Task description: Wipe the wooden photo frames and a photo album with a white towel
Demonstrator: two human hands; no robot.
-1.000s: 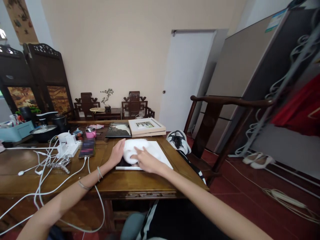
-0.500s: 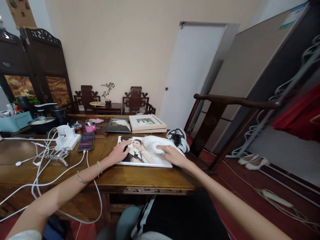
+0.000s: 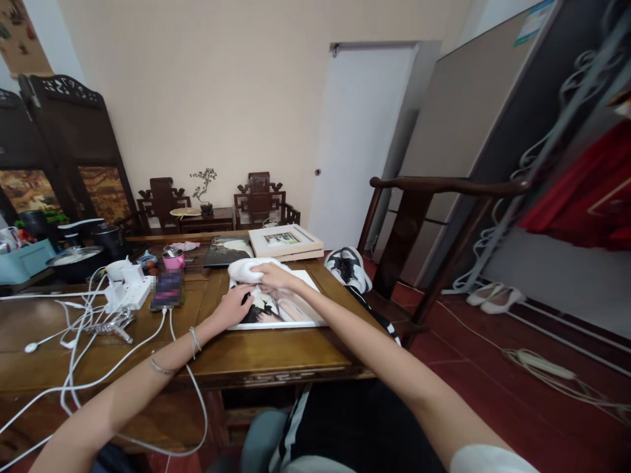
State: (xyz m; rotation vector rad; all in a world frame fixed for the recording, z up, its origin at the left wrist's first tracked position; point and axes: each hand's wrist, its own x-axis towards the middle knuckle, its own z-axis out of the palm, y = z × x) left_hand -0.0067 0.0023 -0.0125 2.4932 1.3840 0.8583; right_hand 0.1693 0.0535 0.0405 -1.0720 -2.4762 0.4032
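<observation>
A white-edged photo panel (image 3: 296, 314), printed with a couple, lies flat on the brown wooden table (image 3: 276, 348) in front of me. My right hand (image 3: 276, 276) is closed on a bunched white towel (image 3: 241, 268), which rests on the panel's upper left part. My arm crosses over the panel's right side and hides some of it. At the panel's left edge lies my left hand (image 3: 235, 306), its fingers stretched out over the picture and close to the towel.
Behind the panel are a dark picture (image 3: 229, 251) and a stack of cream frames (image 3: 286, 242). Sneakers (image 3: 348, 268) rest by the table's right edge, near a wooden chair (image 3: 409, 203). On the left are a phone (image 3: 166, 289), white power strip (image 3: 129, 286), tangled cables and a pink cup (image 3: 173, 259).
My right hand has moved the towel from the panel's right side across to its upper left. My left hand has stayed at the left edge. The view has turned slightly right.
</observation>
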